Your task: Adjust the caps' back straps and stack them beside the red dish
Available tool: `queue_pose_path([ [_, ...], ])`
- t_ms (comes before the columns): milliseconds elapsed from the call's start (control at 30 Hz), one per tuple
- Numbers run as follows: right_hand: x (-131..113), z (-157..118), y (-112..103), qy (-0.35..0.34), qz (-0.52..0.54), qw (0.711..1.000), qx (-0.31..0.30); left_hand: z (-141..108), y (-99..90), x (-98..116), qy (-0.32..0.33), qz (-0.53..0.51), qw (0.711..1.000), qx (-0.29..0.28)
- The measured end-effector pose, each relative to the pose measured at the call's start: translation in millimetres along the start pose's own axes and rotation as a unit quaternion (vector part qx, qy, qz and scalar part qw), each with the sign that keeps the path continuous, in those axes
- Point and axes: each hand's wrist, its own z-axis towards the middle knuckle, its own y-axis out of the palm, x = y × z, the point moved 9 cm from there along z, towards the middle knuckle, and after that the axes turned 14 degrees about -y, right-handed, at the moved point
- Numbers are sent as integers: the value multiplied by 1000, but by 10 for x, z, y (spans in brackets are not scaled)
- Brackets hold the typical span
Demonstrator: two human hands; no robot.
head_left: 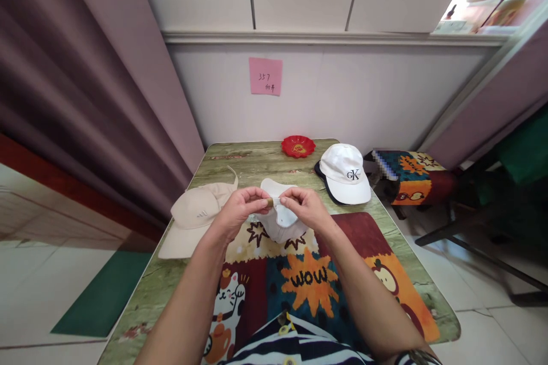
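A white cap [285, 225] rests around the middle of the table, its back opening towards me. My left hand [242, 209] pinches the cap's strap near a small brownish-gold buckle [270, 202]. From the right, my right hand [305, 205] has its thumb and fingers closed on the other part of the same strap. A beige cap [197, 214] with a loose strap lies beside my left forearm. Beyond my right hand, a white cap with black letters [345, 168] sits on top of a dark cap [322, 174].
A red scalloped dish [298, 146] stands at the table's far edge. A colourful mat [299, 274] covers the near part of the wooden-patterned table [171, 291]. A pink note [265, 76] is on the wall. At the right is a covered stool [414, 177].
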Motion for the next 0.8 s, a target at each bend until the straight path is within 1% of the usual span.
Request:
queue_pose_path([
  [100,-18,17,15,-7,-9,1000,1,-8,13,-13,2,0,1000,-5],
  [333,-70,1,33,0,-43,999,1,-44,22,-8,-1,-7,1000,4],
  [467,-103,-42,47,-4,-34,999,4,-57,40,-32,-5,-16,1000,-4],
  [533,-141,-50,66,-22,-41,999,3,-61,37,-41,-6,-30,1000,3],
  [633,-249,-38,117,-88,-96,992,2,-61,25,-37,-2,-64,998,21],
  [700,-302,-37,136,-127,-131,983,17,-53,12,-52,-7,-84,996,31],
  [800,-300,-49,148,-144,-164,975,34,-36,-17,-113,-28,-96,994,45],
])
